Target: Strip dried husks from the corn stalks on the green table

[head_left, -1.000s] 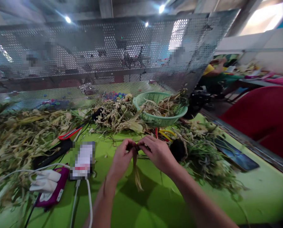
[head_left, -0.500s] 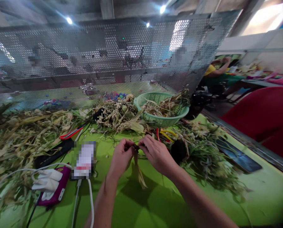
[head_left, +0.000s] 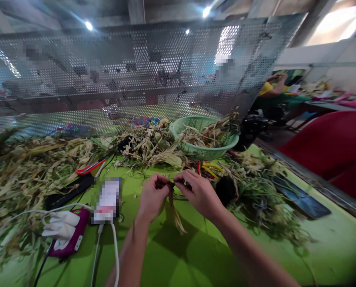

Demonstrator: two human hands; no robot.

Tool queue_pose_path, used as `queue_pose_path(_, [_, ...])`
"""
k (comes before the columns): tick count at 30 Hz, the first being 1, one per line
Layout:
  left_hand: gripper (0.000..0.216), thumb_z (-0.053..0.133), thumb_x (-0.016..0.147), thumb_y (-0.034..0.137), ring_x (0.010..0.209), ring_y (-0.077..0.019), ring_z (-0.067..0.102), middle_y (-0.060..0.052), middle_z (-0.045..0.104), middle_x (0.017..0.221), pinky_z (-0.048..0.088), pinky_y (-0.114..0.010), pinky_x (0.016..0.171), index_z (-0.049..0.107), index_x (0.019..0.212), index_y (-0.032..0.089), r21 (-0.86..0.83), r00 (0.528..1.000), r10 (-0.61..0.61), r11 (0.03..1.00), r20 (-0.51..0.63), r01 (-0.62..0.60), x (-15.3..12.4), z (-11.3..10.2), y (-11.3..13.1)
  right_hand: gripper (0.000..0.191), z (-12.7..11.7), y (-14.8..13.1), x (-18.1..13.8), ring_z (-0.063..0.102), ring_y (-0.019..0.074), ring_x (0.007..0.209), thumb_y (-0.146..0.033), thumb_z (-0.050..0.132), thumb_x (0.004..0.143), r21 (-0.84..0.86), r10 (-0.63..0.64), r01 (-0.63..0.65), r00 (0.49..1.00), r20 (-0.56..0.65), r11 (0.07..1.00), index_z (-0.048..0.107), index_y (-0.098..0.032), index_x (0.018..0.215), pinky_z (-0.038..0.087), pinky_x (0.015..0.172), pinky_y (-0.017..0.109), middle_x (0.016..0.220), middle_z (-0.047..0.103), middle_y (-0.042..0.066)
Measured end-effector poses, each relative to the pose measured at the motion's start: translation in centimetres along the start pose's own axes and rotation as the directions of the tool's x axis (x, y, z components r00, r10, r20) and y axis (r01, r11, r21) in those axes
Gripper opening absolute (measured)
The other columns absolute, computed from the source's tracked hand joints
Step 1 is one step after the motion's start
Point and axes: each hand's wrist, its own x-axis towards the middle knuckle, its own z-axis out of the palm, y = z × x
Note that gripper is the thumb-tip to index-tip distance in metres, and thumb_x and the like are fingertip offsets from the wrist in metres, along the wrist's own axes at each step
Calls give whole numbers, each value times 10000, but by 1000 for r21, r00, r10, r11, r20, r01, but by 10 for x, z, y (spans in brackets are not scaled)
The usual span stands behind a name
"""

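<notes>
Both hands meet above the green tabletop [head_left: 196, 255], fingertips almost touching. My left hand [head_left: 155, 197] is closed in a pinch on a dried plant strip [head_left: 175, 215], a pale husk-like piece that hangs below the fingers. A small dark bit sits at the strip's top, between the two hands; its kind is too small to make out. My right hand [head_left: 197, 191] pinches at this same dark end with thumb and forefinger. What exactly lies in the right fingertips is hidden.
Dried husks [head_left: 40, 159] heap on the left. A green basket [head_left: 208, 150] of dried leaves stands behind my hands. Nearby lie a red cutter [head_left: 91, 166], a charging phone [head_left: 106, 201], a purple power strip [head_left: 76, 235], another phone [head_left: 303, 195] and green stems [head_left: 264, 199].
My hands keep almost the same place, with the right fingertips shifted slightly at the strip's dark top. The whole view has moved a little.
</notes>
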Motion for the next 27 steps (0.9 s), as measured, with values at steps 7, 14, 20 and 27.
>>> queue_pose_path(7, [121, 633, 685, 142, 702, -122, 576, -5, 631, 739, 457, -245, 697, 586, 797, 151, 78, 996, 88, 993, -2, -88, 1, -1, -1, 74, 4, 1, -1, 596, 168, 784, -154, 561, 851, -38, 8, -8, 1000, 10, 999, 619, -195, 869, 462, 690, 261, 864, 619, 48])
queue_pose_path(14, [129, 593, 692, 102, 705, -132, 587, -9, 635, 757, 466, -259, 704, 586, 805, 164, 214, 987, 162, 965, -17, -155, -3, 1, 5, 89, 11, 2, -2, 576, 168, 740, -113, 541, 822, -123, 15, -16, 1000, -7, 992, 571, -195, 807, 440, 648, 254, 839, 601, 50])
queue_pose_path(20, [147, 561, 736, 101, 741, -145, 597, -18, 658, 798, 458, -273, 732, 598, 852, 184, 391, 954, 300, 879, -6, -274, -7, 3, 3, 126, 15, 0, -2, 562, 163, 707, -78, 522, 779, -133, 9, -14, 999, -34, 991, 550, -198, 805, 430, 620, 249, 818, 587, 40])
queue_pose_path(27, [186, 574, 732, 78, 807, -176, 605, -40, 679, 856, 445, -296, 773, 639, 853, 204, 445, 935, 355, 841, -24, -308, -9, 4, 4, 125, 12, -4, -1, 566, 161, 701, -80, 532, 765, -63, 17, -19, 999, -35, 998, 549, -202, 785, 442, 625, 248, 809, 595, 35])
